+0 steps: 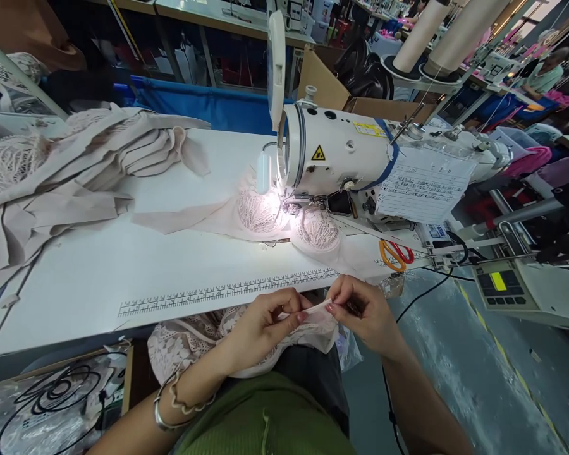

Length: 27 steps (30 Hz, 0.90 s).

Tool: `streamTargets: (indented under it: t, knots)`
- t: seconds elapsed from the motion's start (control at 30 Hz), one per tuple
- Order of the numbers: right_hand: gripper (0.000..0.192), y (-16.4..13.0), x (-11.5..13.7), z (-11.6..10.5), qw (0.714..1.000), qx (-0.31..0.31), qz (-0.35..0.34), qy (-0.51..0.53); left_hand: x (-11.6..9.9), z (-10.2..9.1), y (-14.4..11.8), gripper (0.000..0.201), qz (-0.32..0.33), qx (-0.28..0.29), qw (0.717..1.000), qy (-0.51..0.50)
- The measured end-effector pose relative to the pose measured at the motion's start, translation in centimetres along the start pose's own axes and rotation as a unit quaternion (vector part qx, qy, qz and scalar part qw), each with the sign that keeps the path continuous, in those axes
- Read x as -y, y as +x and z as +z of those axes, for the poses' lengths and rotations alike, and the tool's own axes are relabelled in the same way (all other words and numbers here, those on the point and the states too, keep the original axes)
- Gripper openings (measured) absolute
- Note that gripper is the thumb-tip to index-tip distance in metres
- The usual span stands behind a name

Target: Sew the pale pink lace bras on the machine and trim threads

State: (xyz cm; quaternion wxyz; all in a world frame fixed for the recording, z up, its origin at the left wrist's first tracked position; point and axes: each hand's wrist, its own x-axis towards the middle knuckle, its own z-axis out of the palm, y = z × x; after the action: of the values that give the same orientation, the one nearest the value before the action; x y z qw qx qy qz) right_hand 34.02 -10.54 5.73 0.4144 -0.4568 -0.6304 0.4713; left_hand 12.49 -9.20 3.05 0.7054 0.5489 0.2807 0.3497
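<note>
My left hand (270, 319) pinches the edge of a pale pink fabric piece (320, 322) between thumb and fingers. A short way to the right, my right hand (363, 309) grips the same edge, so a narrow strip stretches between them. The fabric hangs over my lap beside pale lace (180, 347), just below the table's front edge. Ahead, a bra with lace cups (317, 229) lies under the lit needle area of a white sewing machine (336, 148). One long pale wing of it spreads left over the table.
Stacked beige fabric pieces (146, 148) cover the table's left side. A printed ruler (227, 291) runs along the front edge. Orange-handled scissors (392, 254) lie right of the bra. A control box (507, 287) stands at right; a drawer with black cable (57, 392) is lower left.
</note>
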Motion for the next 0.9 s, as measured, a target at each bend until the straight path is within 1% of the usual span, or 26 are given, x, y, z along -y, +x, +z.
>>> streamTargets:
  t: [0.07, 0.17, 0.23, 0.3, 0.33, 0.37, 0.43, 0.53, 0.57, 0.6, 0.67, 0.77, 0.83, 0.9]
  knots:
    - [0.021, -0.1, 0.0, 0.2, 1.000, -0.008, 0.007, 0.005, -0.4, 0.2, 0.2, 0.026, -0.004, -0.008, 1.000, 0.012]
    - [0.019, -0.3, 0.2, 0.6, 1.000, -0.021, 0.015, -0.001, -0.9, 0.6, 0.6, 0.015, -0.010, -0.020, 0.998, 0.064]
    - [0.019, -0.4, 0.4, 0.9, 0.999, -0.026, 0.021, -0.011, -0.9, 1.0, 0.8, 0.024, -0.015, -0.026, 0.992, 0.124]
    - [0.017, -0.4, 0.5, 1.1, 0.999, -0.025, 0.028, -0.025, -0.8, 1.3, 1.0, 0.016, -0.021, -0.049, 0.982, 0.181]
    - [0.017, -0.4, 0.5, 1.2, 0.999, -0.024, 0.029, -0.034, -0.7, 1.4, 1.1, 0.017, -0.022, -0.065, 0.978, 0.196]
    - [0.018, -0.4, 0.5, 1.1, 0.998, -0.023, 0.028, -0.046, -0.5, 1.5, 1.2, 0.023, -0.024, -0.082, 0.976, 0.199]
    - [0.023, -0.4, 0.4, 0.7, 0.997, -0.024, 0.022, -0.063, -0.4, 1.6, 1.3, 0.029, -0.028, -0.099, 0.980, 0.170]
    - [0.042, -0.4, 0.1, -0.1, 0.996, -0.030, 0.029, -0.073, -0.4, 1.4, 1.5, 0.029, -0.050, -0.093, 0.989, 0.099]
    - [0.044, -0.4, 0.0, -0.4, 0.996, -0.028, 0.031, -0.082, -0.4, 1.4, 1.6, 0.029, -0.059, -0.087, 0.991, 0.077]
    - [0.045, -0.5, -0.1, -0.6, 0.995, -0.020, 0.033, -0.094, -0.4, 1.3, 1.7, 0.029, -0.065, -0.084, 0.993, 0.059]
    - [0.048, -0.4, 0.0, -0.8, 0.992, 0.016, 0.033, -0.121, -0.5, 1.1, 1.8, 0.030, -0.072, -0.080, 0.994, 0.037]
    - [0.046, -0.2, 0.4, -0.7, 0.988, 0.075, 0.043, -0.131, -0.5, 0.9, 1.9, 0.031, -0.077, -0.071, 0.994, 0.027]
    - [0.037, 0.1, 0.6, -0.5, 0.988, 0.091, 0.065, -0.107, -0.4, 0.9, 1.9, 0.032, -0.079, -0.060, 0.995, 0.026]
    - [0.032, 0.2, 0.7, -0.2, 0.989, 0.095, 0.090, -0.063, -0.4, 0.8, 1.9, 0.031, -0.076, -0.050, 0.995, 0.030]
